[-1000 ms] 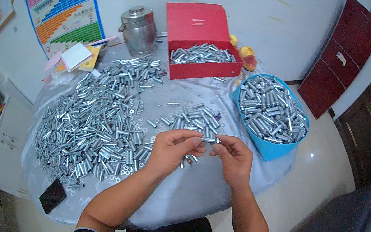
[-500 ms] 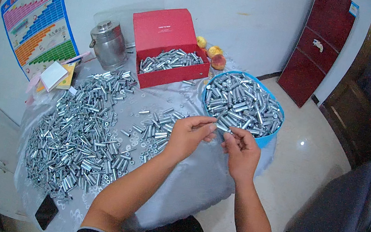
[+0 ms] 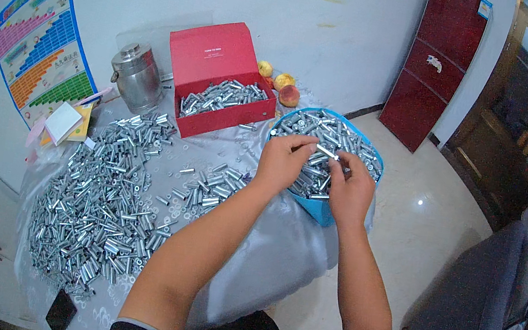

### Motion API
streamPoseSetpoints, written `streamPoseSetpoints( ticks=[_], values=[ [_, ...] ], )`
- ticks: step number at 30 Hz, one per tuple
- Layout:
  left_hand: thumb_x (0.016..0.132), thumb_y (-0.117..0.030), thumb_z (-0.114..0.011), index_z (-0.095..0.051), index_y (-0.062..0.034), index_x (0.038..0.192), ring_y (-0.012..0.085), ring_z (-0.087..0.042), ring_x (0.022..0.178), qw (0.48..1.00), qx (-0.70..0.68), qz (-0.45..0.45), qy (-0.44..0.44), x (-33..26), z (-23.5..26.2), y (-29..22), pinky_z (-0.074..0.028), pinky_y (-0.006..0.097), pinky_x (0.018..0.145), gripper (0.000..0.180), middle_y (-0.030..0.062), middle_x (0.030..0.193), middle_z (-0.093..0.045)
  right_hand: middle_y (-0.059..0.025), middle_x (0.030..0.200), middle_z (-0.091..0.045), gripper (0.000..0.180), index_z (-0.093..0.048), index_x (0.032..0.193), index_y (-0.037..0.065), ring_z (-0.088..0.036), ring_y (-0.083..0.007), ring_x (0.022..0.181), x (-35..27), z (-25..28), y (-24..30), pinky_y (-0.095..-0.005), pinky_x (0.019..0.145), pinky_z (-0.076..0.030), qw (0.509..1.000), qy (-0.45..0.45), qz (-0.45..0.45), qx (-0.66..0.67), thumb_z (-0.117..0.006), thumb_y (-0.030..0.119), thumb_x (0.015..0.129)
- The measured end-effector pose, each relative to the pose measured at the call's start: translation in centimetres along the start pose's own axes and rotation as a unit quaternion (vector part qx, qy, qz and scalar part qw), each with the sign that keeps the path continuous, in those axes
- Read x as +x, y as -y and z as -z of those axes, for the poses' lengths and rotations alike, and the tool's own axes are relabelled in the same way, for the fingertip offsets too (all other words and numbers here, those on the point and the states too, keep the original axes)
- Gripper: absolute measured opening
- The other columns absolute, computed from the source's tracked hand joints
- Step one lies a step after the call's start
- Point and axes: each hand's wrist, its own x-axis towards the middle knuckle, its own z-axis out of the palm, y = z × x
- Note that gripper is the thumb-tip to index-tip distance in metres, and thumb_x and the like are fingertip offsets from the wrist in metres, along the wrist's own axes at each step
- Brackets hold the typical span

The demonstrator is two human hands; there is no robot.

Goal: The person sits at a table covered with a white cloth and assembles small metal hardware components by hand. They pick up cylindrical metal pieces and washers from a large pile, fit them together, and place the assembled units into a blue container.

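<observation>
Over the blue tub [image 3: 314, 209], a shiny metal bolt [image 3: 327, 152] spans the gap between my two hands, tilted slightly down to the right. My left hand [image 3: 285, 161] pinches its left end with thumb and fingers. At the other end, my right hand [image 3: 351, 188] closes its fingertips round the wider tip. Assembled metal bolts [image 3: 324, 127] fill the tub to the rim; my hands cover part of them. To the left of my left forearm lies a small group of metal sleeves [image 3: 219, 182].
A wide pile of bolts, sleeves and nuts [image 3: 97, 208] covers the table's left side. Behind stand an open red box [image 3: 226, 122] of metal parts, a steel canister [image 3: 136, 81] and several fruits [image 3: 288, 95]. A phone [image 3: 60, 313] lies at the front left; a grey sofa [image 3: 469, 298] stands right.
Both hands have moved farther over the tub, carrying the bolt from its near edge to above its contents. The whole view has shifted slightly.
</observation>
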Motion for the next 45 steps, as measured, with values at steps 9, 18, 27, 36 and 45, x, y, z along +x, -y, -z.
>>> streamPoseSetpoints(
  ticks=[9, 18, 27, 36, 45],
  values=[
    [0.082, -0.016, -0.066, -0.074, -0.0060, 0.092, 0.0314, -0.065, 0.088, 0.980, 0.143, -0.140, 0.014, 2.3, -1.1, 0.4, -0.050, 0.040, 0.080, 0.016, 0.0131, 0.091, -0.070, -0.0154, 0.094, -0.064, 0.018, -0.068, 0.096, 0.005, -0.062, -0.0336, 0.089, 1.7, -0.4, -2.3, -0.0401, 0.078, -0.049, 0.995, 0.019, 0.043, -0.084, -0.069, 0.015, 0.081],
    [0.080, -0.014, -0.065, -0.072, -0.0047, 0.091, 0.0311, -0.063, 0.093, 0.949, 0.218, -0.225, 0.035, 1.9, -0.9, 0.0, -0.047, 0.042, 0.085, 0.016, 0.0111, 0.094, -0.069, -0.0163, 0.095, -0.063, 0.017, -0.067, 0.093, 0.002, -0.062, -0.0341, 0.090, 1.5, 0.4, -2.2, -0.0400, 0.081, -0.049, 0.995, 0.006, 0.064, -0.073, -0.070, 0.012, 0.080],
    [0.082, -0.015, -0.066, -0.072, -0.0036, 0.092, 0.0297, -0.065, 0.092, 0.964, 0.198, -0.180, 0.006, 0.1, 1.0, -1.0, -0.050, 0.038, 0.081, 0.016, 0.0121, 0.097, -0.069, -0.0118, 0.091, -0.064, 0.015, -0.067, 0.092, 0.000, -0.059, -0.0213, 0.068, 0.7, 0.0, -0.9, -0.0314, 0.064, -0.048, 0.992, -0.046, 0.112, -0.032, -0.071, 0.006, 0.079],
    [0.084, -0.014, -0.068, -0.071, -0.0019, 0.095, 0.0227, -0.066, 0.086, 0.986, 0.163, -0.043, -0.003, -7.1, 8.0, -0.3, -0.051, 0.032, 0.077, 0.016, 0.0112, 0.094, -0.070, -0.0141, 0.093, -0.063, 0.013, -0.066, 0.088, 0.001, -0.062, -0.0316, 0.087, -3.3, -3.6, 3.2, -0.0387, 0.076, -0.050, 0.992, 0.071, 0.083, 0.062, -0.070, 0.006, 0.078],
    [0.085, -0.013, -0.068, -0.072, -0.0015, 0.094, 0.0184, -0.065, 0.086, 0.982, 0.150, 0.069, -0.092, -14.8, 15.6, -0.1, -0.049, 0.030, 0.077, 0.015, 0.0098, 0.093, -0.071, -0.0154, 0.093, -0.063, 0.015, -0.066, 0.090, 0.001, -0.062, -0.0327, 0.086, -4.8, -6.7, 5.6, -0.0387, 0.076, -0.050, 0.987, 0.102, 0.115, 0.056, -0.072, 0.004, 0.077]
  ],
)
